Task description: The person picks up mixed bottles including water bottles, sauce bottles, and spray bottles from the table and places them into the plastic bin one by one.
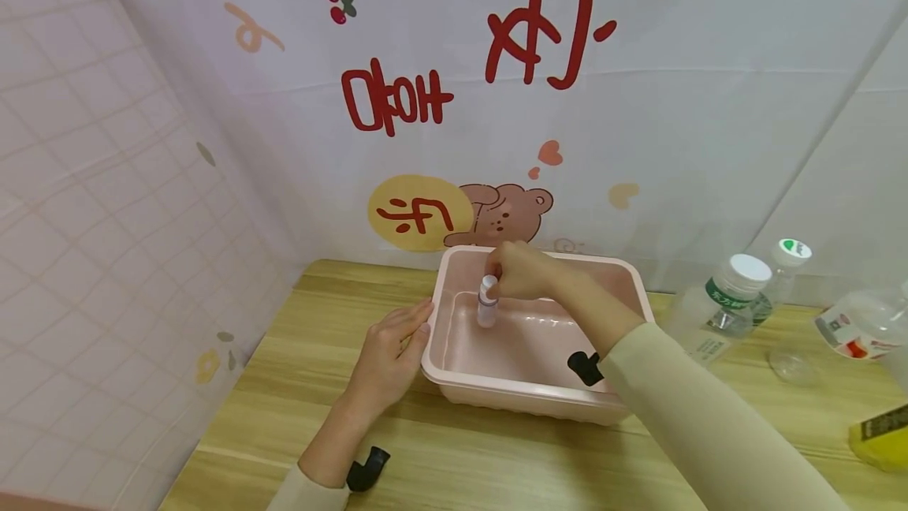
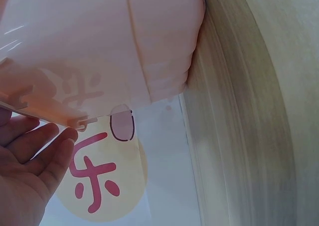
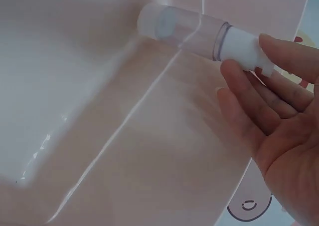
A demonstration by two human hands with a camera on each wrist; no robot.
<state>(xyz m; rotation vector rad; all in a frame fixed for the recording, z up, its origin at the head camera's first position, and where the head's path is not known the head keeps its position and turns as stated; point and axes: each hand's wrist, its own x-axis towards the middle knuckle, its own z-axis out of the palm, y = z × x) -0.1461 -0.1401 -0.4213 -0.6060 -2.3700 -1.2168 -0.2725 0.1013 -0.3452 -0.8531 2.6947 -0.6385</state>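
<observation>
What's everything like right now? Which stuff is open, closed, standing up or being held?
Basin: upright, open at the top.
Small bottle: inside the basin, held by its white top.
Right hand: pinching that top.
Left hand: touching the basin's rim.
Green-labelled bottle: standing, white cap on.
Bottle behind it: cap on.
Red-labelled bottle: partly out of view, can't tell if capped.

place: home-like corner | wood-grain tabletop (image 1: 496, 452) — bear-printed wall covering (image 1: 674, 124) | plastic drink bottles (image 1: 734, 294)
</observation>
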